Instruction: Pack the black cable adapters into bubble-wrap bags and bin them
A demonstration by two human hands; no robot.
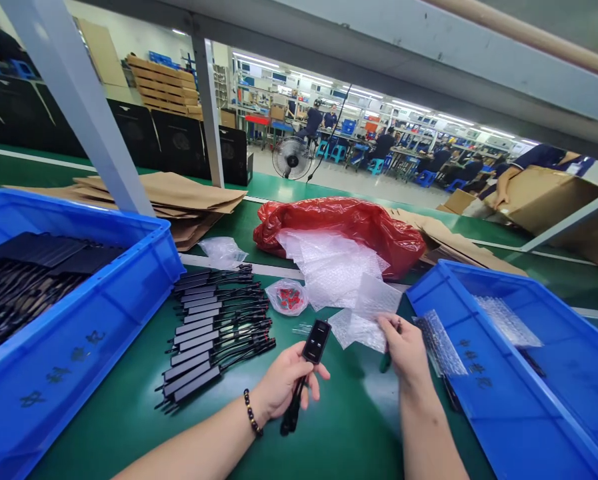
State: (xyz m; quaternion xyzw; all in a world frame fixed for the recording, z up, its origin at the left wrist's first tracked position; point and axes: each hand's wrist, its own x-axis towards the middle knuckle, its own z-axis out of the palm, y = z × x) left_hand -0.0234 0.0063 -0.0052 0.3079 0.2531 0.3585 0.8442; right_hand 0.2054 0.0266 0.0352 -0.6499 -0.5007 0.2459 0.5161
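My left hand, with a beaded bracelet at its wrist, grips a small black device whose dark cables hang below the fingers. My right hand is closed on the edge of a clear bubble bag; a dark green-handled item shows beneath its fingers. More bubble bags spill from a red plastic bag behind. Between the hands and the red bag lies a clear bag of small red parts. Several black devices with cables lie in a row to the left.
A blue bin with black cabled units stands left; another blue bin with bubble-wrapped items stands right. Flattened cardboard lies behind. Metal posts rise in front. At the back right, a person's arm touches a carton.
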